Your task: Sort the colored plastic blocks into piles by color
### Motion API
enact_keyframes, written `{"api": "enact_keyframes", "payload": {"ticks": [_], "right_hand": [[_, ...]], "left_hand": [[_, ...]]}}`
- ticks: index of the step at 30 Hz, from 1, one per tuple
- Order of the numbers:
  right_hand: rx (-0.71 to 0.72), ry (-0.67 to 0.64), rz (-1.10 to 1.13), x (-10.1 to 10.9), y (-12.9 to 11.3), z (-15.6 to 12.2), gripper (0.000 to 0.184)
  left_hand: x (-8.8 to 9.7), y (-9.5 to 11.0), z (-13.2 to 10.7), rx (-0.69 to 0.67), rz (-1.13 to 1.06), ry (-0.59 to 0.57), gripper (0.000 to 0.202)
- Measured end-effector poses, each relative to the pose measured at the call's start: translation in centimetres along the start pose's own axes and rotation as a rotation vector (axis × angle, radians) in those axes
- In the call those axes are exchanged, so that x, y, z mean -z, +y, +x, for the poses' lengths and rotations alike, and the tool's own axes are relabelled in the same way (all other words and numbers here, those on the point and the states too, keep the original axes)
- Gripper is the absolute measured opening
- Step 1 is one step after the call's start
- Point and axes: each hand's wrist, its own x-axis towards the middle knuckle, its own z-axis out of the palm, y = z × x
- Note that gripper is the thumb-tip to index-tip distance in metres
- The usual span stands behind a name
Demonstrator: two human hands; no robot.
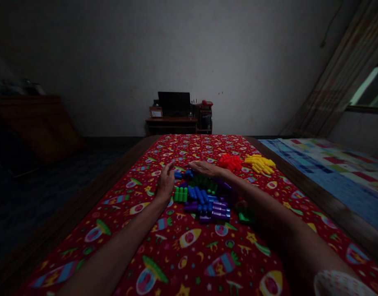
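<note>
A mixed pile of plastic toy blocks lies on a red patterned cloth (189,263): green blocks (180,194), blue blocks (198,195) and purple blocks (221,211). They look like short ribbed or rounded pieces. My left hand (166,179) stands on edge at the pile's left side, fingers stretched forward and nothing visible in it. Across the pile's far side reaches my right hand (204,167), its fingers extended to the left, with a few blue blocks (178,174) between the hands. Its palm side is hidden, and my right forearm covers part of the pile's right side.
Beyond my right arm sit a heap of red-orange blocks (230,162) and a heap of yellow blocks (260,164). A green block (246,214) lies near my right forearm. Farther off are a desk with a monitor (174,103), a wooden cabinet (37,123) and a bed (324,164).
</note>
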Motion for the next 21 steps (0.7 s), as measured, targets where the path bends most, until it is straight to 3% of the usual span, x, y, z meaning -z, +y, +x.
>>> {"api": "enact_keyframes", "payload": {"ticks": [5,9,12,16,21], "right_hand": [[-0.1,0.162,-0.177,2.0,0.2,-4.2,0.058],[-0.163,0.052,-0.23,1.9,0.2,-6.7,0.047],[-0.139,0.001,-0.171,1.3,-1.2,-7.9,0.046],[-0.108,0.162,-0.093,2.0,-2.8,-10.3,0.049],[-0.264,0.411,-0.213,1.8,-1.2,-16.3,0.053]], "left_hand": [[0.0,0.4,-0.4,-0.014,0.135,-0.106,0.044],[-0.4,0.6,-0.3,-0.009,0.156,-0.198,0.042],[-0.5,0.4,-0.2,-0.008,0.132,-0.223,0.043],[-0.4,-0.1,-0.1,-0.032,0.086,-0.21,0.045],[-0.5,-0.3,0.0,-0.038,0.044,-0.173,0.044]]}}
